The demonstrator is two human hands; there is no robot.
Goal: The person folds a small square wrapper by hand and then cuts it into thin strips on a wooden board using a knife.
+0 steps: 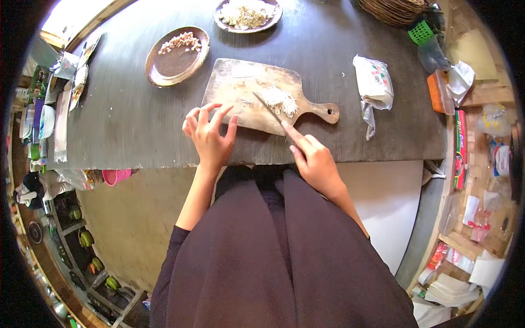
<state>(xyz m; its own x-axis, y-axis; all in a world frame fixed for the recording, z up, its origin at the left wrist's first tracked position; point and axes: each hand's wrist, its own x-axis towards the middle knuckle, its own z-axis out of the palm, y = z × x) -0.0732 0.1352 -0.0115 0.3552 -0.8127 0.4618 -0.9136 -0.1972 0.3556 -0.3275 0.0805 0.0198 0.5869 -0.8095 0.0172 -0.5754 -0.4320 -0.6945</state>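
Observation:
A wooden cutting board (235, 82) lies on the dark table, its handle toward the right. On its right part sits a small heap of white shreds (281, 101). My right hand (314, 161) grips a knife (268, 105), whose blade slants up and left over the board beside the shreds. Above the board's lower left edge hovers my left hand (211, 134), fingers spread and curved, with nothing visible in it. A few small bits (246, 101) lie on the board between the hand and the blade.
Behind the board stand a brown plate with small pinkish chunks (164, 74) and another plate of pale shredded food (249, 13). A white plastic packet (374, 82) lies right of the handle. A green basket (420, 33) and an orange sponge-like block (437, 93) stand at the right edge.

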